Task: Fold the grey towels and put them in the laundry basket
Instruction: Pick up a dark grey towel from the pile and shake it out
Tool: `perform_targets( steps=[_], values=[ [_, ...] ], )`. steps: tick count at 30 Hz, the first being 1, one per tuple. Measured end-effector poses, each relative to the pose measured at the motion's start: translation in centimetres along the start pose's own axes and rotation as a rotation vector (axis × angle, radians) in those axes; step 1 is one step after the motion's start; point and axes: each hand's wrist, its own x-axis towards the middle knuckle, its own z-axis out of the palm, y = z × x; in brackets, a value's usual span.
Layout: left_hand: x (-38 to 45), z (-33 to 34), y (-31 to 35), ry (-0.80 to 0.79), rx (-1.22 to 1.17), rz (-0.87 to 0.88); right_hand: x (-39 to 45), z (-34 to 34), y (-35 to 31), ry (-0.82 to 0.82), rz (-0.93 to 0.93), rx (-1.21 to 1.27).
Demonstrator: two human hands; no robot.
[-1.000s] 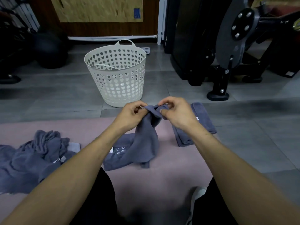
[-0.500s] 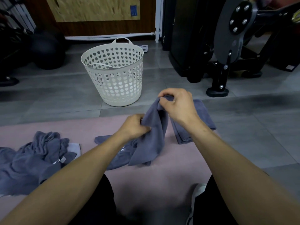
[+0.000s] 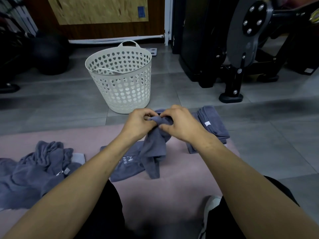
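Pink mat [image 3: 181, 187], both hands, left [image 3: 139, 124], right [image 3: 179, 125], pinching grey towel [image 3: 153, 152], white laundry basket [image 3: 120, 80] beyond

Towel [image 3: 151, 152] top bunched inside both fists, gripped edge hidden by left hand [image 3: 139, 123] and right hand [image 3: 179, 125]. White print on towel half covered by left forearm, only "ARS" readable. Folded stack [image 3: 214, 125] near corner behind right wrist. Pile [image 3: 31, 173] cut off at left edge of frame. Basket [image 3: 120, 80] bottom not visible through holes. Machine [image 3: 241, 49] runs off upper right. Shoe [image 3: 209, 209] partly under right arm.
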Motion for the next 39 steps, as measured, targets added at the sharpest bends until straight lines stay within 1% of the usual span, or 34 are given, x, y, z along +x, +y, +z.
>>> perform_targets(
  steps=[3,5,7,9,11,12,13,15,17,19,21,23,25,27,29,30,32,34,35,37,38,39],
  values=[
    [-0.3,-0.2,-0.1,-0.011,-0.118,-0.049,0.6,0.3,0.1,0.100,0.060,-0.005],
    [-0.4,-0.2,-0.3,-0.021,-0.082,-0.058,0.8,0.4,0.1,0.156,0.140,0.091],
    [-0.3,-0.4,-1.2,-0.082,0.142,-0.106,1.0,0.1,0.1,0.231,0.228,0.196],
    [-0.3,-0.9,-2.4,-0.175,0.370,-0.219,0.9,-0.4,0.1,0.306,0.307,0.267],
    [-0.3,-1.4,-3.3,-0.234,0.464,-0.315,0.7,-1.1,0.4,0.366,0.376,0.323],
    [-0.2,-1.6,-3.6,-0.226,0.449,-0.358,0.5,-1.4,0.7,0.372,0.396,0.328],
    [-0.1,-1.8,-3.5,-0.192,0.375,-0.410,0.4,-1.5,1.0,0.365,0.409,0.318],
    [-0.1,-2.0,-2.9,-0.091,0.117,-0.498,0.2,-1.5,1.8,0.323,0.442,0.328],
    [0.1,-2.2,-2.1,0.032,-0.098,-0.452,0.2,-1.4,2.1,0.265,0.497,0.466],
    [0.3,-2.2,-1.4,0.142,-0.202,-0.342,0.3,-1.5,1.9,0.221,0.501,0.627],
    [0.3,-2.1,-0.7,0.219,-0.272,-0.255,0.4,-1.9,1.5,0.167,0.461,0.648],
    [0.0,-2.0,0.0,0.250,-0.349,-0.177,0.1,-2.3,0.9,0.140,0.413,0.614],
    [-0.3,-2.0,0.6,0.267,-0.370,-0.107,-0.1,-1.9,1.0,0.170,0.344,0.480],
    [-0.6,-2.1,0.8,0.300,-0.301,-0.056,-0.3,-1.6,1.1,0.232,0.289,0.292],
    [-0.7,-2.6,0.6,0.363,-0.197,-0.018,-0.4,-1.7,1.2,0.322,0.276,0.244],
    [-0.7,-2.8,0.5,0.395,-0.171,-0.010,-0.6,-1.9,1.0,0.359,0.268,0.278],
    [-0.8,-3.2,0.4,0.423,-0.183,-0.046,-0.8,-2.2,0.9,0.404,0.280,0.365],
    [-0.9,-3.5,0.3,0.401,-0.205,-0.108,-0.8,-2.5,0.6,0.413,0.367,0.455],
    [-0.9,-3.5,0.2,0.386,-0.208,-0.129,-0.7,-2.4,0.7,0.393,0.431,0.575],
    [-1.1,-3.7,0.0,0.380,-0.217,-0.144,-0.4,-2.6,0.4,0.257,0.486,0.829],
    [-1.1,-3.7,0.0,0.390,-0.233,-0.141,-0.1,-2.6,0.5,0.178,0.464,0.884],
    [-1.1,-3.8,0.0,0.407,-0.251,-0.133,-0.1,-2.5,0.4,0.120,0.427,0.886]
  ],
)
